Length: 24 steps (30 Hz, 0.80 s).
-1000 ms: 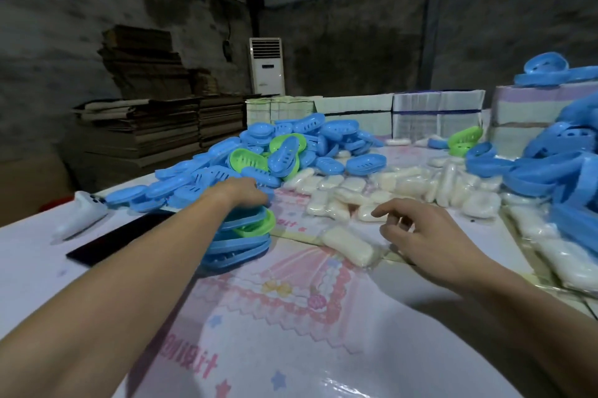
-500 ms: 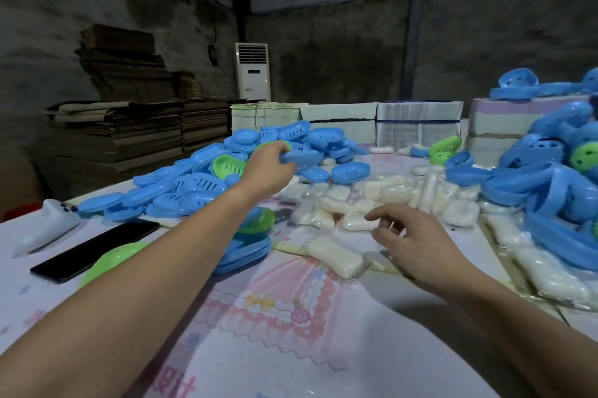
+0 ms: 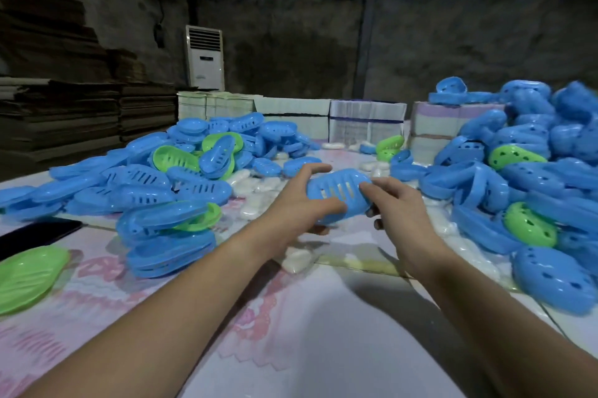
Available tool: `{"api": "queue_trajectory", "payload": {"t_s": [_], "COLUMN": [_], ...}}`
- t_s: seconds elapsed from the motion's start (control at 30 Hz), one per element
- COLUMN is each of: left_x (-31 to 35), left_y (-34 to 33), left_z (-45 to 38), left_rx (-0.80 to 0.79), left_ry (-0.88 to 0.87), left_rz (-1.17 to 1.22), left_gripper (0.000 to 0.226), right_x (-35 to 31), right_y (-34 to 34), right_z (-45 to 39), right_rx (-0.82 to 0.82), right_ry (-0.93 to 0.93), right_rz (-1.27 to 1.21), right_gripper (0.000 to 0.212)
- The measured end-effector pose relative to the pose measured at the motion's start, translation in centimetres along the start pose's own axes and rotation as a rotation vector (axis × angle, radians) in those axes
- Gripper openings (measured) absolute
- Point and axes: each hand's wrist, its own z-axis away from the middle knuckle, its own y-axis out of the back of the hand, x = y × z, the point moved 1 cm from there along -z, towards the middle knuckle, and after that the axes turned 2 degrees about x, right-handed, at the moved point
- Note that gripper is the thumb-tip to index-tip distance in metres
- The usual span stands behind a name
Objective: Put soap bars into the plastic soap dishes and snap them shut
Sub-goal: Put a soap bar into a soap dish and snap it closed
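While raised above the table, left hand [image 3: 299, 203] grips blue soap dish [image 3: 336, 192] | right hand [image 3: 396, 203] grips it too

Your slotted soap dish [image 3: 336, 195] is blue. The heaps [image 3: 194, 164] around you run blue with a few green pieces. The table cover [image 3: 259, 316] shows pink patterning on white.

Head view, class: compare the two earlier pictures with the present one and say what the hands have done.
The left hand left the stack, took a blue soap dish from the pile and brought it to the middle. The right hand, empty before, rose from the soap bars and now grips the dish too. Stack, piles and phone lie unchanged.
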Motion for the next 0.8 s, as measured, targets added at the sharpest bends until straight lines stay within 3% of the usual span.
{"api": "queue_trajectory", "payload": {"t_s": [0.1, 0.17, 0.23, 0.3, 0.37, 0.43, 0.53, 0.63, 0.8], "left_x": [-0.8, -1.1, -1.1, -0.7, -0.1, 0.3, 0.6, 0.6, 0.8], "left_y": [0.7, 0.8, 0.9, 1.5, 2.0, 2.2, 2.1, 1.7, 1.5], "left_z": [0.1, 0.1, -0.1, -0.4, -0.7, -1.1, -1.2, -0.9, -0.5], "left_rx": [-0.006, -0.034, 0.005, 0.079, 0.113, 0.157, 0.161, 0.129, 0.108], "left_ry": [-0.300, -0.337, -0.355, -0.285, -0.137, -0.009, 0.130, 0.198, 0.275], "left_rz": [-0.462, -0.562, -0.551, -0.386, -0.066, 0.170, 0.333, 0.426, 0.548], "left_gripper": [0.079, 0.085, 0.077, 0.065, 0.055, 0.049, 0.036, 0.049, 0.075], "right_x": [-0.2, -0.4, -0.4, 0.0, 0.9, 2.1, 3.4, 4.2, 4.4], "right_y": [-0.2, -0.2, -0.1, 0.3, 0.6, 0.2, -1.5, -2.7, -2.9], "right_z": [0.2, 0.4, 0.3, 0.0, -0.2, -0.3, -0.6, -1.0, -1.8], "right_rx": [-0.064, -0.098, -0.101, -0.064, -0.092, -0.219, -0.366, -0.462, -0.322], "right_ry": [0.034, 0.056, 0.105, 0.141, 0.174, 0.233, 0.298, 0.263, 0.358], "right_rz": [0.045, 0.052, 0.070, 0.165, 0.426, 0.720, 1.049, 1.244, 1.341], "right_gripper": [0.012, 0.012, 0.013, 0.014, 0.025, 0.044, 0.061, 0.064, 0.057]}}
